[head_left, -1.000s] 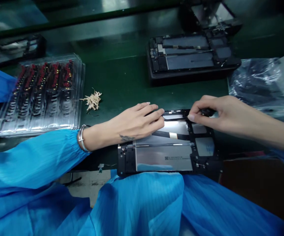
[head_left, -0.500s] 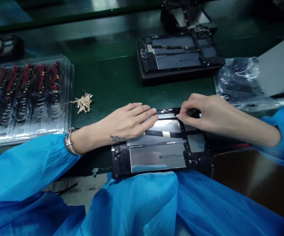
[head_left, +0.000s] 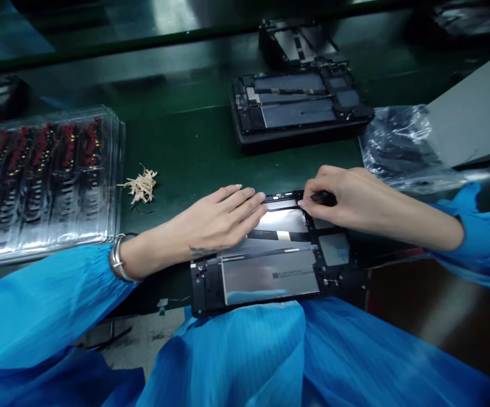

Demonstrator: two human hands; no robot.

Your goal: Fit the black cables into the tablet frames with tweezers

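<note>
An opened tablet (head_left: pixel 270 277) lies at the bench's front edge against the blue gown. Silver battery panels, a dark frame and a ribbon cable show inside it. My left hand (head_left: pixel 223 217) rests flat across its upper left part, fingers stretched out, covering some of the inside. At the tablet's top edge my right hand (head_left: pixel 333 192) is closed in a pinch. Something small and black (head_left: pixel 324 198) shows among its fingers; its kind cannot be made out. The right fingertips touch or nearly touch the frame.
Clear plastic trays (head_left: pixel 45 192) with red-and-black parts stand at left, beside a pile of pale strips (head_left: pixel 142 185). Behind are another opened tablet (head_left: pixel 299 104) on a dark block and more units (head_left: pixel 299 42). A plastic bag (head_left: pixel 393 141) and white panel (head_left: pixel 477 113) sit at right.
The view has shifted a little, so most things sit slightly lower and further left. Both hands keep about the same places on the tablet.
</note>
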